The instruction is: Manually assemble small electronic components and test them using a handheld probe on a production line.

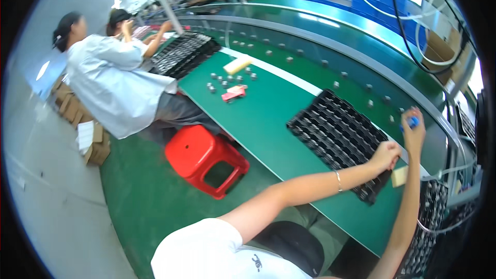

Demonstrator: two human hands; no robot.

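My right hand [415, 137] is raised at the right end of the bench, its fingers closed round a small blue object [412, 122] whose kind I cannot make out. Just left of it, my left hand [385, 156] is closed above the right edge of a black ridged tray [336, 126]. Whatever its fingers may hold is hidden. A pale yellow block [399, 176] lies by the tray's corner, below my left hand. Small metal parts [370, 104] stand spaced out along the green belt beyond the tray.
Small metal parts, a yellow block [237, 65] and a pink-red item [235, 93] lie farther left on the green bench [263, 124]. A red stool [191, 147] stands beside it. Co-workers sit at the far left. More black trays [434, 212] are stacked at right.
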